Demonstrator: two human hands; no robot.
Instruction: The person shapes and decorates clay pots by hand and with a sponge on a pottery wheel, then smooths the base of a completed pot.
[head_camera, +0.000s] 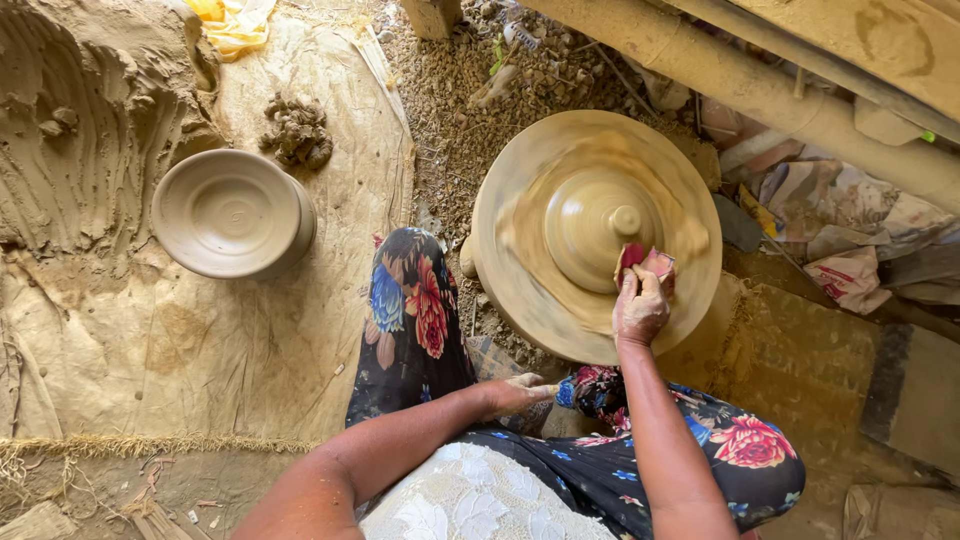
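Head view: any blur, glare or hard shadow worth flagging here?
Head view: the potter's wheel is streaked with motion blur; the right hand holding a red sponge and the left hand stay sharp; daylight is soft and even, no glare; wide-lens bending shows at the edges.

Right arm extends forward, forearm nearly straight, wrist slightly bent. Right hand (640, 308) is clay-coated, fingers curled closed in a pinch at the fingertips. Left arm crosses inward from the lower left, elbow bent. Left hand (518, 392) rests low between the knees, palm down, fingers loosely curled, also clay-coated.
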